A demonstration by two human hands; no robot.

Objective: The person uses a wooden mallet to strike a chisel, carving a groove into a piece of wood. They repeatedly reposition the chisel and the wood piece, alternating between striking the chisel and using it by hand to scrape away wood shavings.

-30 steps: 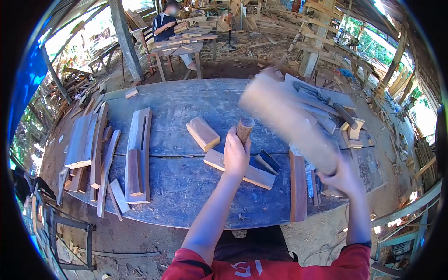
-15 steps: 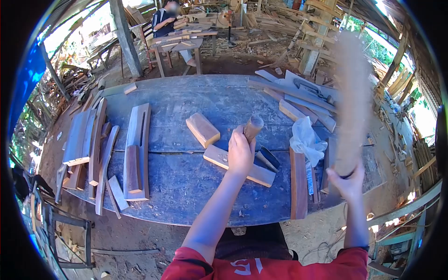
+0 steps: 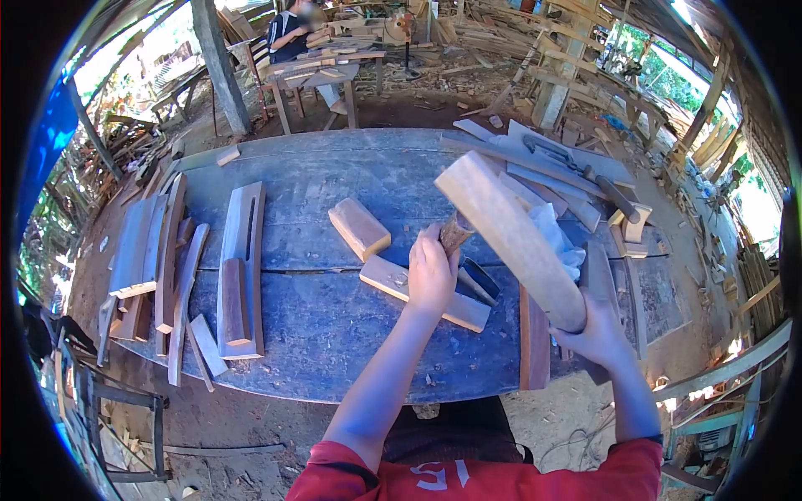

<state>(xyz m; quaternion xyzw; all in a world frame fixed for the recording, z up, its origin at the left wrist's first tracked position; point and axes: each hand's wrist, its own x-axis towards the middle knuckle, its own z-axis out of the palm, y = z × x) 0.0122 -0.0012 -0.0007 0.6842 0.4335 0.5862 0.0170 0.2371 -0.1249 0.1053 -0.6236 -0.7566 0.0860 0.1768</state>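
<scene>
My left hand (image 3: 431,269) is closed around the round wooden handle of a chisel (image 3: 454,234), held upright over a short wooden board (image 3: 387,278) on the table. Its blade is hidden behind my fingers. In my right hand (image 3: 600,332) is one end of a thick wooden mallet (image 3: 514,238), a plain heavy bar. The mallet slants up and left, its far end overlapping the top of the chisel handle in this view. A dark narrow piece (image 3: 479,282) lies against the board, just right of my left hand. Beyond the board rests a wooden block (image 3: 359,228).
The blue-stained table (image 3: 309,334) carries a slotted wooden piece (image 3: 259,225) and stacked wood pieces (image 3: 140,242) on the left. Boards (image 3: 543,171) and a plastic bag (image 3: 561,238) lie on the right. Another person (image 3: 288,37) sits at a small table (image 3: 322,79) behind.
The mallet has swung down from upright on the right to a leftward slant over the chisel. My right hand has moved slightly left; my left hand has stayed in place.
</scene>
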